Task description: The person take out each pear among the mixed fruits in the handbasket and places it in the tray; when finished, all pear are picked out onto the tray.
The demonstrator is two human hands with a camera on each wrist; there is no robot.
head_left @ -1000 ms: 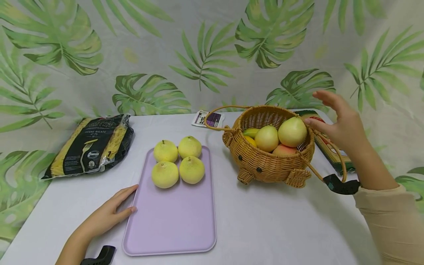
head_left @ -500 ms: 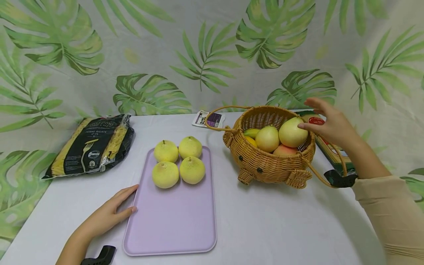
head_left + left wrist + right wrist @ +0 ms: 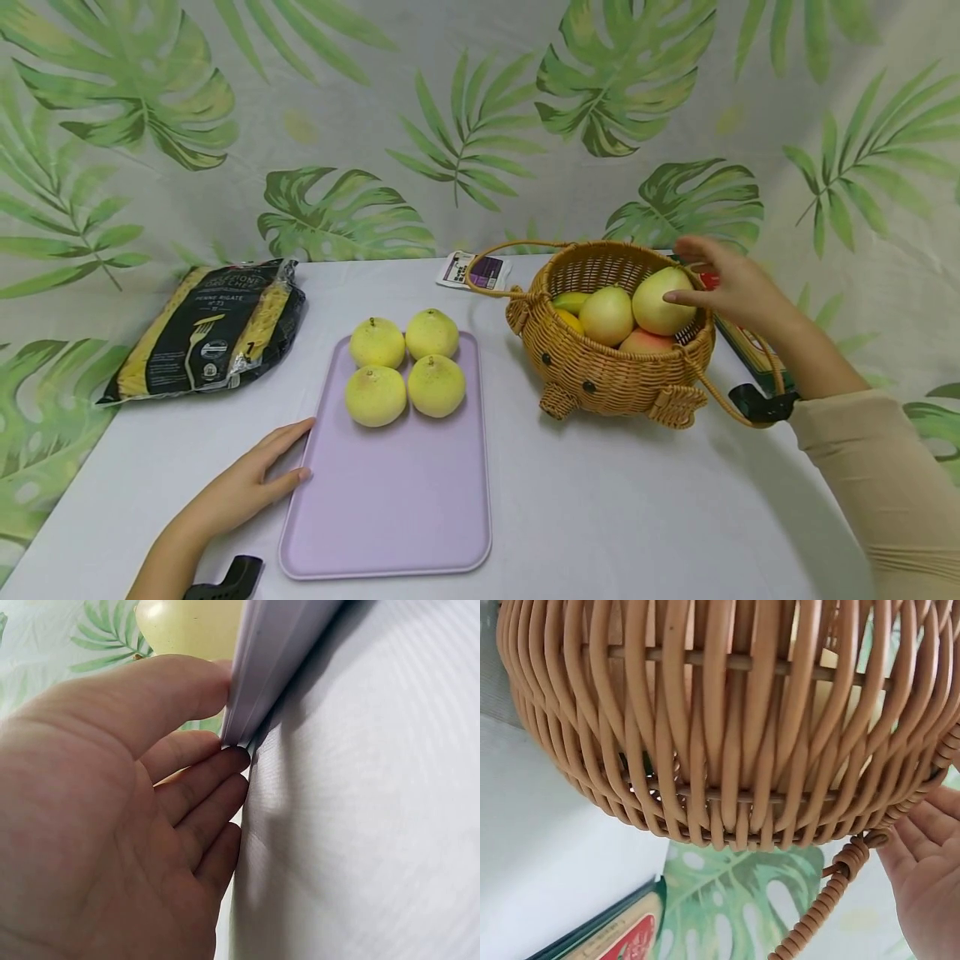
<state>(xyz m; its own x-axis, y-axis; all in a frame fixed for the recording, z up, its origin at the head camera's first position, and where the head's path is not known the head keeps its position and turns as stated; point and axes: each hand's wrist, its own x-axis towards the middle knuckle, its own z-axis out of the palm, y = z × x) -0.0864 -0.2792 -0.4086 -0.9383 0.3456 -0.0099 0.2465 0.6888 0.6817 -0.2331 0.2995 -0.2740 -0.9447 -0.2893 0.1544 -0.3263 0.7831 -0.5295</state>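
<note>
My left hand rests at the left edge of the lilac tray, thumb and fingertips touching its rim in the left wrist view. Several round yellow-green fruits with short stems sit together on the tray's far half. Over the right rim of the pig-shaped wicker basket, my right hand reaches in with spread fingers. Its thumb lies in front of a pale green pear; whether it touches is unclear. A second pale pear and a reddish fruit lie beside it.
A black-and-yellow bag of penne lies at the far left. A small white-and-purple packet sits behind the basket's raised handle. Partly hidden behind the basket is a green-and-red package. A leaf-print cloth hangs behind.
My right hand has moved left and slightly down, from beside the basket to over its rim at the pear. The left hand and tray keep their place.
</note>
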